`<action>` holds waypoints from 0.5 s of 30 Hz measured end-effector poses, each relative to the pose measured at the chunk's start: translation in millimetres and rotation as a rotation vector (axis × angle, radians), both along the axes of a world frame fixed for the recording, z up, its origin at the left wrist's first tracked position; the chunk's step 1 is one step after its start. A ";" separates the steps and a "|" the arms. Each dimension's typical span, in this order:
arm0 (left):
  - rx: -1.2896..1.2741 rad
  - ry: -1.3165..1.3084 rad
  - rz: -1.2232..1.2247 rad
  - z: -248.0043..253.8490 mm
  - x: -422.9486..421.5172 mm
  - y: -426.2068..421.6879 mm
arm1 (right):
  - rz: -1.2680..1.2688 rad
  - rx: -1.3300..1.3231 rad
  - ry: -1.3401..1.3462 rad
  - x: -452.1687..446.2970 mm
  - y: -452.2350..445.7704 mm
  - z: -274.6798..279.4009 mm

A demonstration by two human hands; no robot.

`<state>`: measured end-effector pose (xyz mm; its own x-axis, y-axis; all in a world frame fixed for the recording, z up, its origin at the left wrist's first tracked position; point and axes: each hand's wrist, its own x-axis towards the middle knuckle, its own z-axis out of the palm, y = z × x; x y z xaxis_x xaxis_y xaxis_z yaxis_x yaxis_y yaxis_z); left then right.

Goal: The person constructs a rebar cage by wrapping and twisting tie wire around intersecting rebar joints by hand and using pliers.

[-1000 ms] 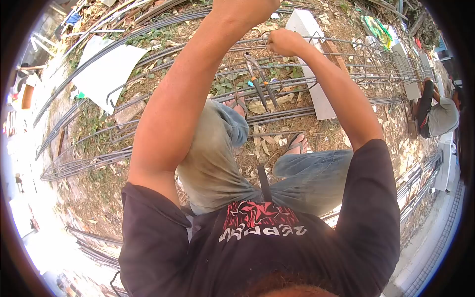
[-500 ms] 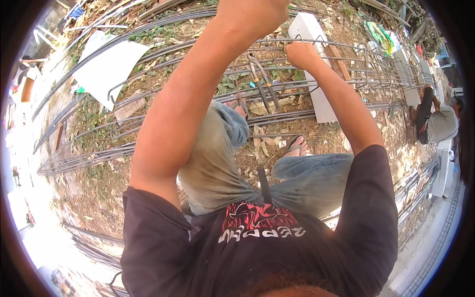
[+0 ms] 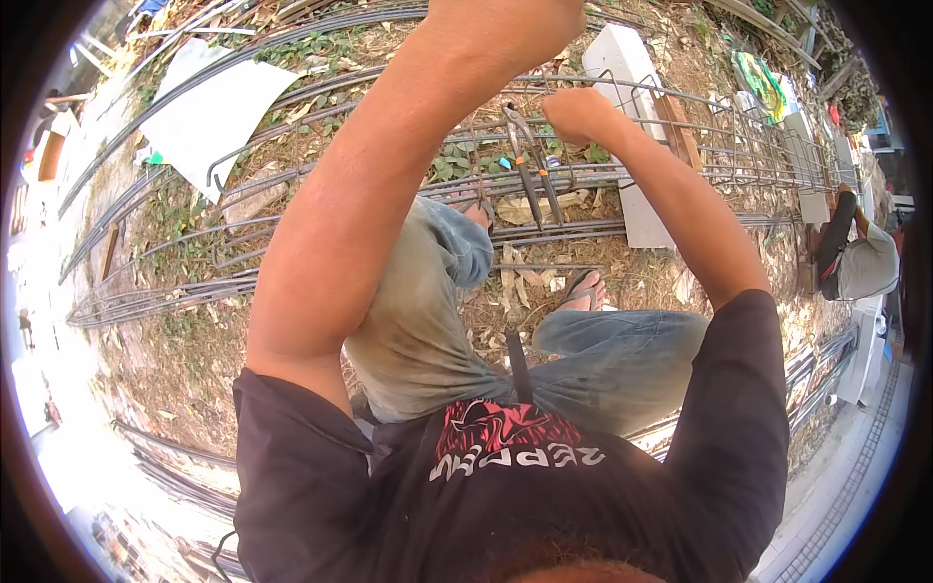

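My right hand (image 3: 580,117) is closed in a fist over the steel rebar cage (image 3: 724,175), just left of a white block. Whatever its fingers may hold is hidden. My left hand (image 3: 530,27) is raised at the top edge, nearer the camera and partly cut off. Its fingers are out of sight, so I cannot tell what it holds. Pincers (image 3: 531,167) with black and orange handles lie across the bars between my arms, jaws pointing away from me, touched by neither hand.
A white block (image 3: 646,216) and a brown wooden piece (image 3: 677,131) sit by the cage. Long loose bars (image 3: 175,303) run leftward. A white sheet (image 3: 216,109) lies on leafy ground. Another person (image 3: 863,260) crouches at far right.
My right hand has shifted left along the cage, closer to the pincers, and stays closed. My left hand has moved slightly right. The whole view has turned a little.
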<state>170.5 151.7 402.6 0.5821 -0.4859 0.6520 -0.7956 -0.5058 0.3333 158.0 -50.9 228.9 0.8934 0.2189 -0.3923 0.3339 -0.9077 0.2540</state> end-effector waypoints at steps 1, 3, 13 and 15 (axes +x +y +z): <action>-0.008 -0.003 0.007 0.0 1.5 -0.4 | -0.044 0.045 -0.002 12.9 4.6 -4.2; -0.030 -0.015 -0.017 -0.8 -2.5 1.2 | -0.144 0.109 -0.096 22.9 1.7 -9.5; 0.124 0.290 -0.124 4.4 -16.1 -42.1 | 0.001 -0.017 -0.014 16.5 10.8 -1.6; 0.158 0.121 0.016 9.3 -6.5 -13.6 | -0.019 0.223 -0.101 19.7 6.3 7.2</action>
